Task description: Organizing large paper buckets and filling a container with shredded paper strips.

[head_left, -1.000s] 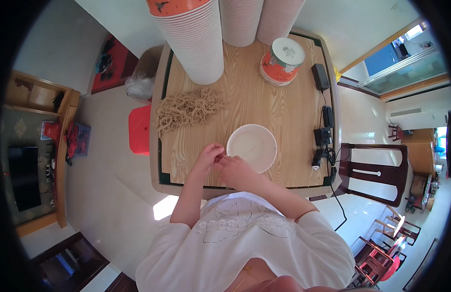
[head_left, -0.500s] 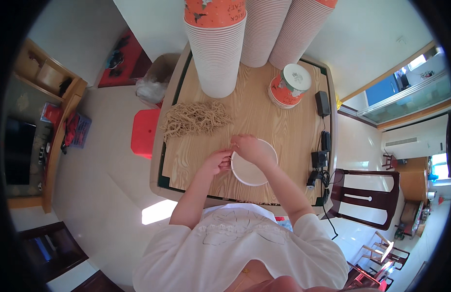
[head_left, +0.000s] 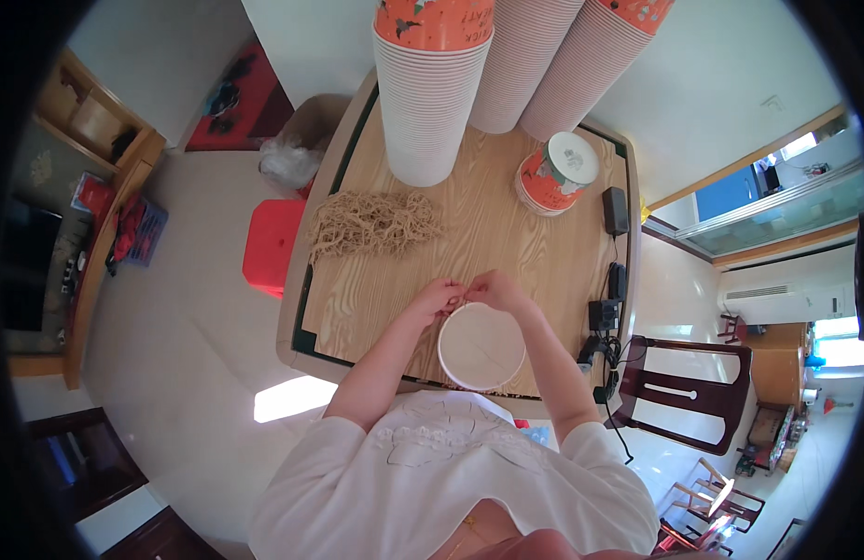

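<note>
A round white paper bucket (head_left: 482,347) stands at the near edge of the table, its opening turned up toward me. At its far rim my left hand (head_left: 438,298) and my right hand (head_left: 495,289) meet, fingertips pinched close together. What lies between the fingers is too small to make out. A faint thin line crosses the inside of the bucket. Beyond my left hand lies a tangled heap of tan twine (head_left: 374,226). To the far right, a short stack of orange-printed paper buckets (head_left: 544,187) has one lying bottom-up, its white base (head_left: 572,158) showing.
Tall stacks of nested white paper buckets (head_left: 432,112) rise at the table's (head_left: 488,224) far side. Black power adapters (head_left: 616,211) and cables run along the right edge. A dark wooden chair (head_left: 684,392) stands at the right, a red stool (head_left: 270,247) at the left.
The bucket has come nearer to me and turned its opening more upward. My right hand has moved right and off the opening to the far rim; my left hand stays beside it.
</note>
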Demonstrator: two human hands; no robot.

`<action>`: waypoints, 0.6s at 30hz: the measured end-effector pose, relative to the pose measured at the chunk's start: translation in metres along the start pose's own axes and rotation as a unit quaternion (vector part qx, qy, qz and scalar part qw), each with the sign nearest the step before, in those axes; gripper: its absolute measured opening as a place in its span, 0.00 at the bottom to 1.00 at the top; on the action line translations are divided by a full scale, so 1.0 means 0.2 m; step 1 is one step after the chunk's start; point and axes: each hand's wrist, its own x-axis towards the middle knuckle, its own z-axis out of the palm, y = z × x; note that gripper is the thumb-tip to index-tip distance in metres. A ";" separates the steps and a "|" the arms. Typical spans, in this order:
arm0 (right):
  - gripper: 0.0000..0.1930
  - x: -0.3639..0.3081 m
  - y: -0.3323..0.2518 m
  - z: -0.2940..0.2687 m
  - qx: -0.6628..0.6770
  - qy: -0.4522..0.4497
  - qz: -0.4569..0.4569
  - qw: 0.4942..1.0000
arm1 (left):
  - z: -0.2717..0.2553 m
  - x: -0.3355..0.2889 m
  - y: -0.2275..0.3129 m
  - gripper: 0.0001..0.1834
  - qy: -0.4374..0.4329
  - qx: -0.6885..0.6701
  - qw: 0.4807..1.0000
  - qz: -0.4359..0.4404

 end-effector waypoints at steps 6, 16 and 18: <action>0.10 0.02 0.01 0.05 0.069 -0.028 0.022 0.997 | -0.03 0.00 -0.01 0.03 0.006 0.007 1.000 0.026; 0.06 0.06 0.06 0.12 0.144 -0.016 -0.006 0.989 | -0.10 -0.02 -0.04 0.02 -0.043 -0.056 0.995 0.075; 0.06 0.06 0.05 0.12 0.159 -0.015 -0.007 0.987 | -0.11 -0.05 -0.04 0.02 -0.052 -0.054 0.994 0.086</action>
